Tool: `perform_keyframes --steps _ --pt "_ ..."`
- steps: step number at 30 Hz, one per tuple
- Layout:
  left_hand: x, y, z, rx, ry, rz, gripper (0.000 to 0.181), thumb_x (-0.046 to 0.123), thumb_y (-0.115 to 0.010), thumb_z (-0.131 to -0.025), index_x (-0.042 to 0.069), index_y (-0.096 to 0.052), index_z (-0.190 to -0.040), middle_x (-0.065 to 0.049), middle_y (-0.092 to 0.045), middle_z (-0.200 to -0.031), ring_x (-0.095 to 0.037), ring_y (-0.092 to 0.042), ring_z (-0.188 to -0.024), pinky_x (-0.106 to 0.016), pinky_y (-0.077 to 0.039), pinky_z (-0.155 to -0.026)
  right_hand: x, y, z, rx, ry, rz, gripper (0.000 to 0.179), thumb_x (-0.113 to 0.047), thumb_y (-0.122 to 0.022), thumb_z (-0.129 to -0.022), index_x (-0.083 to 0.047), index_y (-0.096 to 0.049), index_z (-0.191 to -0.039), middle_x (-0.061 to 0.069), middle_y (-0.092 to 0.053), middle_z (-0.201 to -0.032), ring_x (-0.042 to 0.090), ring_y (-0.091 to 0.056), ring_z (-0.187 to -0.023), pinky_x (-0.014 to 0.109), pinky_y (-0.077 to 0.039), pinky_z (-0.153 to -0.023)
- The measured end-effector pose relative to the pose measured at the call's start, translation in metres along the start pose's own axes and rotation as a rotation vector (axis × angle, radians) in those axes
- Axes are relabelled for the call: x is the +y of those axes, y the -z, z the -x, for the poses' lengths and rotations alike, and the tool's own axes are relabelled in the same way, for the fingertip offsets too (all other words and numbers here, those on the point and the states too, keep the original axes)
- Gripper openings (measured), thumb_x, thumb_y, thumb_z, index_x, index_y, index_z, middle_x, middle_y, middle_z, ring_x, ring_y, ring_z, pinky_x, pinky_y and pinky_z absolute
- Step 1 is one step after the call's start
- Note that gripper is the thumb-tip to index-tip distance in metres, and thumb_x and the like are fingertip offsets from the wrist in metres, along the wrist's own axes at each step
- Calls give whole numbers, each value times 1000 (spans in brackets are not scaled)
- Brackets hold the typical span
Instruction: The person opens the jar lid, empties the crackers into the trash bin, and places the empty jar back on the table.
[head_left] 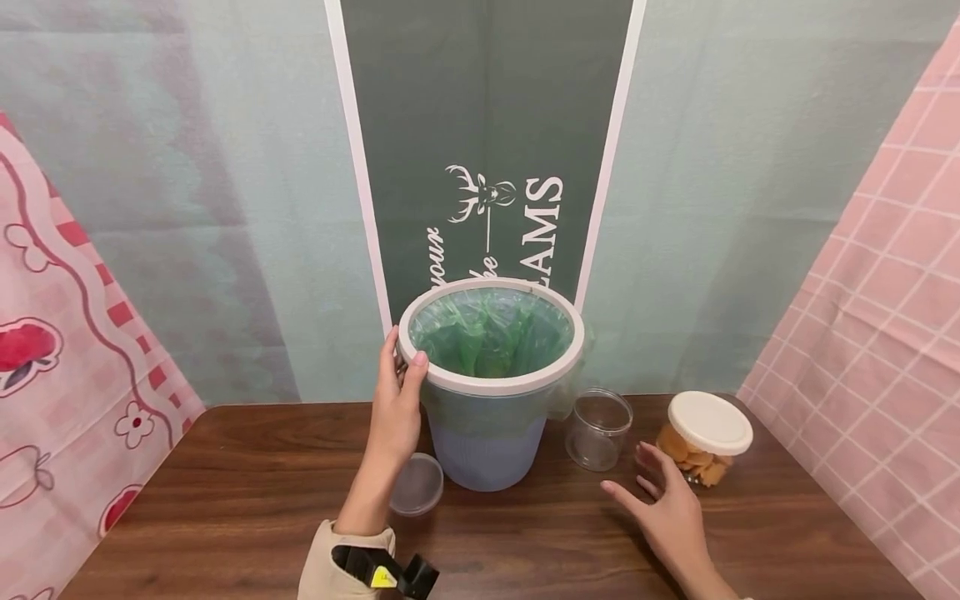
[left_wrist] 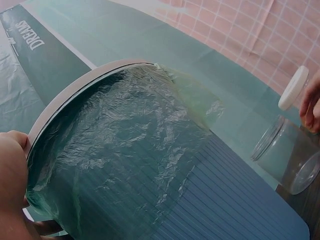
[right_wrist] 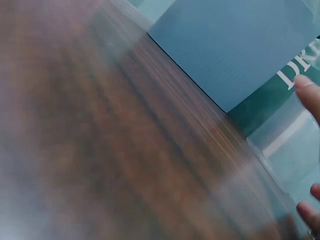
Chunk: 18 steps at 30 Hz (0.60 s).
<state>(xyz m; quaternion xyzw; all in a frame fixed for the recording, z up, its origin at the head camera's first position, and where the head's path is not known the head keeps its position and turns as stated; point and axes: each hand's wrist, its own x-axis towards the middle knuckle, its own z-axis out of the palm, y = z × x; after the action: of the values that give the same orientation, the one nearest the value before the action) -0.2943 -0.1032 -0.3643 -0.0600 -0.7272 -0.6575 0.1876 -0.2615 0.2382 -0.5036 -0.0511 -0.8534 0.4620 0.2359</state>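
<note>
A blue waste bin (head_left: 487, 454) with a white rim stands on the wooden table, lined with a thin green plastic bag (head_left: 498, 337). My left hand (head_left: 396, 408) grips the bin's rim at its left side, thumb on the front of the rim. In the left wrist view the bag (left_wrist: 130, 130) overhangs the ribbed bin wall (left_wrist: 240, 185). My right hand (head_left: 667, 508) is held over the table with fingers apart and nothing between them. Nearest to it are a clear plastic jar (head_left: 598, 433) without a lid and a white-lidded jar (head_left: 705, 429) of orange-brown pieces.
A clear round lid (head_left: 417, 485) lies on the table (head_left: 247, 492) left of the bin, beside my left forearm. Behind the table hangs a green printed cloth (head_left: 480, 100). Pink cloths hang at the left and right sides.
</note>
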Motion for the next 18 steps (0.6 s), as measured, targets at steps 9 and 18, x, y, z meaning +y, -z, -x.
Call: perform_keyframes --steps 9,18 --pt "0 1 1 5 9 -8 68 41 -48 -104 23 -18 -162 -15 -33 -162 -31 -36 -149 -54 -31 -122 10 15 -4 408 257 8 65 -1 -94 -61 3 -66 -120 -18 -61 -108 -12 -53 -92 3 -39 -85" --pt "-1 -1 -1 -2 -7 -15 68 41 -47 -104 23 -17 -163 -14 -33 -162 -31 -38 -148 -54 -33 -120 32 35 -30 603 424 33 98 -70 -80 -70 6 -59 -129 22 -60 -123 22 -50 -119 16 -29 -107"
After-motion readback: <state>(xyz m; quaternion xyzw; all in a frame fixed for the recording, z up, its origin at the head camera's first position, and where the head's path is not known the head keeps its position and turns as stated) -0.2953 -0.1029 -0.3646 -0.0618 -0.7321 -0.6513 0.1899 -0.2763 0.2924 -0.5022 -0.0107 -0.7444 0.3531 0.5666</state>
